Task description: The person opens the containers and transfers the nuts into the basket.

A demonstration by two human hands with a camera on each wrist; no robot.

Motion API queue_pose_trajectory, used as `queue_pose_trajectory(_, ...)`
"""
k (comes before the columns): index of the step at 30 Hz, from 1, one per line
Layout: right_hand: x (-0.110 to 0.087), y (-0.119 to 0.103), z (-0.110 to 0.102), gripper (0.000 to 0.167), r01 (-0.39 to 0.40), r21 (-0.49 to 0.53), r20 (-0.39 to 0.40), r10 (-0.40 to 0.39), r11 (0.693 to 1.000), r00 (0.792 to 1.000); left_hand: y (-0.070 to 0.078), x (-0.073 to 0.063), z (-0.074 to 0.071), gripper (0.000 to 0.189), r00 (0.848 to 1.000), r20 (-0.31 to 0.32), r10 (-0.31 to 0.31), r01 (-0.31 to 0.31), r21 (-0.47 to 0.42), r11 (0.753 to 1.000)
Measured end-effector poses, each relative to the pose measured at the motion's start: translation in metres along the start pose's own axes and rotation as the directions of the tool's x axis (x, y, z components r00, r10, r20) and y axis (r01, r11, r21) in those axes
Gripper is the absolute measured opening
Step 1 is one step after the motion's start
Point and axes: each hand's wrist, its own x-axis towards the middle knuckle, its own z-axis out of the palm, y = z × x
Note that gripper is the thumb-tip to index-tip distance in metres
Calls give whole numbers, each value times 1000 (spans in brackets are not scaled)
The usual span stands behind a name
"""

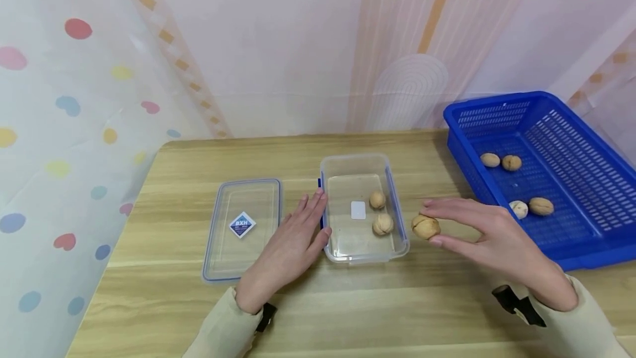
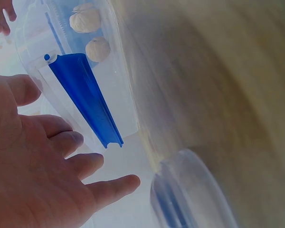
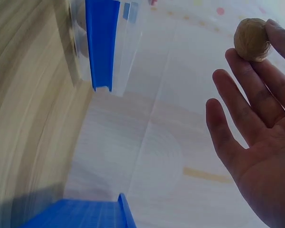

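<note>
A walnut (image 1: pixel 425 227) is pinched between the thumb and fingers of my right hand (image 1: pixel 497 236), just right of the clear plastic box (image 1: pixel 348 245). In the right wrist view the same walnut (image 3: pixel 252 40) sits at the fingertips, with the other fingers spread. My left hand (image 1: pixel 293 236) lies against the box's left side, fingers extended. Inside the box are two walnuts, one (image 1: pixel 377 199) behind the other (image 1: pixel 383 224), near its right wall. A blue side clip (image 2: pixel 88 97) of the box hangs down beside the left fingers in the left wrist view.
The clear lid (image 1: pixel 213 247) with a blue seal and a diamond label lies flat on the wooden table (image 1: pixel 164 225), left of the box. At the right stands a blue plastic basket (image 1: pixel 467 167) holding several nuts (image 1: pixel 541 206). A patterned cloth (image 1: pixel 278 48) hangs behind the table.
</note>
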Motion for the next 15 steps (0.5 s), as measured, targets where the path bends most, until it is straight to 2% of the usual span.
queue_pose_trajectory(6,-11,2,-9,45,-20,8,-58,21,1000,998,-1,-1,0,63,1000,-3,-8,8,-2,1000)
queue_pose_trajectory(15,-23,8,-26,44,-10,-38,-146,4,999,989,-1,-1,1,64,1000,-1,-9,9,-2,1000)
